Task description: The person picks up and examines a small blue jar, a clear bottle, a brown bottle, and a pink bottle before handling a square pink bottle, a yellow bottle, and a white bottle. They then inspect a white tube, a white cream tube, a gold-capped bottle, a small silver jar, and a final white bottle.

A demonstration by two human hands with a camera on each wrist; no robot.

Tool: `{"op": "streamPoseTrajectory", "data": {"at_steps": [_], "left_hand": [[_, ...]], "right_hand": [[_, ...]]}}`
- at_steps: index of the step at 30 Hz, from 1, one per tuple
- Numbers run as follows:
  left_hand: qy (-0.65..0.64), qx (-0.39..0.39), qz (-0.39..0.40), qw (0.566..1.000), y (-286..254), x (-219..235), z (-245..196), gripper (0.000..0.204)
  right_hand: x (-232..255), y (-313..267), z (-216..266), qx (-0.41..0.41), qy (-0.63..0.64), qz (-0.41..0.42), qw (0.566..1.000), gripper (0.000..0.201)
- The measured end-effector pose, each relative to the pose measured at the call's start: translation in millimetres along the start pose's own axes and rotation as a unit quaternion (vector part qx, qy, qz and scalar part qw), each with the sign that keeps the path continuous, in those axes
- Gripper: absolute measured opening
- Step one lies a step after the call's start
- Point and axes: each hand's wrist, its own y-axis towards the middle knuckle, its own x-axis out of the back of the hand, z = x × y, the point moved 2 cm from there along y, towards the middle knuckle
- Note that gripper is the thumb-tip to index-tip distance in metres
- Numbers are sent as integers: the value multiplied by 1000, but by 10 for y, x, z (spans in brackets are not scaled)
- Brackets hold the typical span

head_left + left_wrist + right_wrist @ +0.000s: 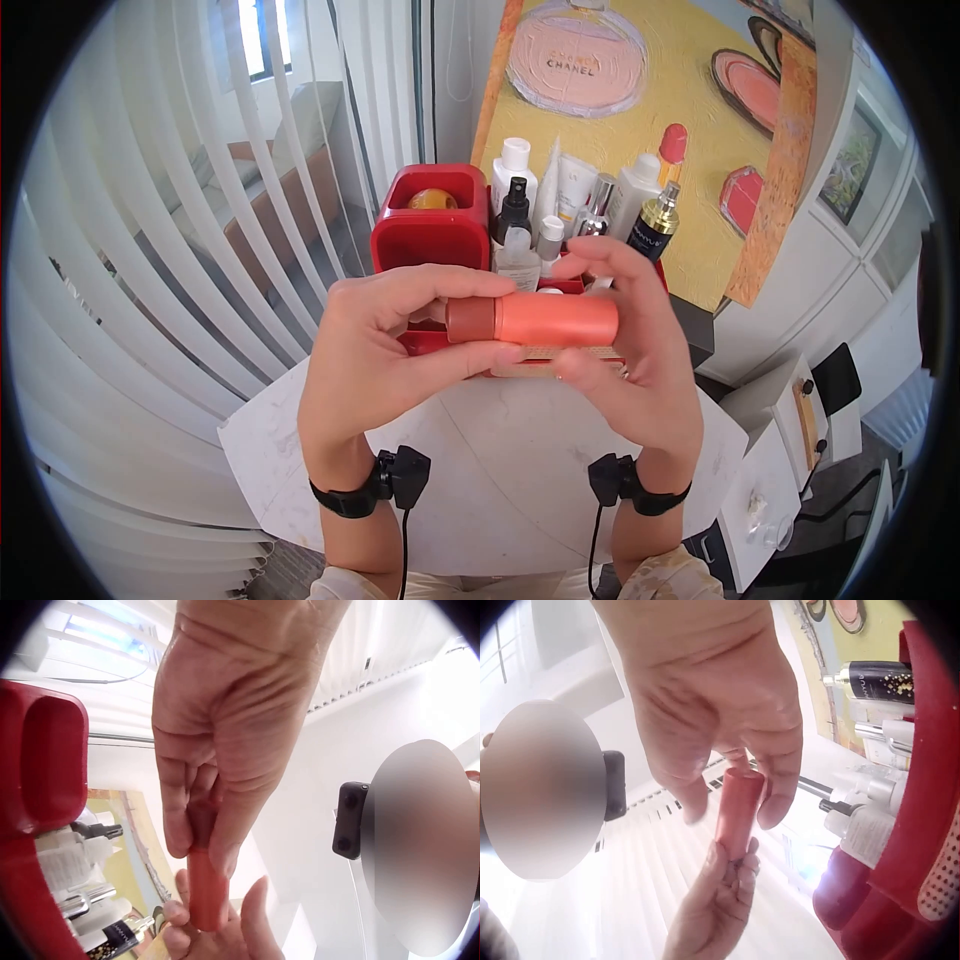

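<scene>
My left hand (385,345) pinches a coral-orange bottle (560,318) with a brownish-red cap (471,321), thumb below and fingers above where cap and body meet. The bottle lies sideways in the head view, raised in front of a red organizer. Around its plain end, my right hand (645,350) is spread, thumb and fingers apart. A gap shows between the right thumb and the bottle (739,814) in the right wrist view. From the left wrist view, the cap (202,817) sits between the left thumb and fingers.
Behind the hands stands the red organizer (383,250), holding several cosmetic bottles, among them a black one with a gold top (655,222). A yellow painted board (690,215) leans behind it. Beneath is a white marble-look table (500,480); vertical blinds (130,250) hang at left.
</scene>
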Motion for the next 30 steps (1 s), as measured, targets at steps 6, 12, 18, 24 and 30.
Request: {"op": "streamPoseTrajectory", "data": {"at_steps": [6, 12, 18, 24, 30], "left_hand": [[-10, 11, -4, 1000, -2, 9, 3, 48], [32, -6, 20, 999, -2, -4, -20, 51], [3, 7, -15, 1000, -1, 16, 13, 51], [18, -6, 6, 1000, -1, 12, -17, 51], [22, -11, -10, 1000, -6, 19, -4, 51]], "right_hand": [[69, -19, 27, -43, 17, 29, 999, 37], [164, -25, 71, -174, -16, 23, 984, 34], [49, 6, 1, 44, -18, 14, 999, 33], [147, -21, 101, -147, -33, 14, 988, 45], [79, -16, -44, -7, -2, 7, 1000, 44]]}}
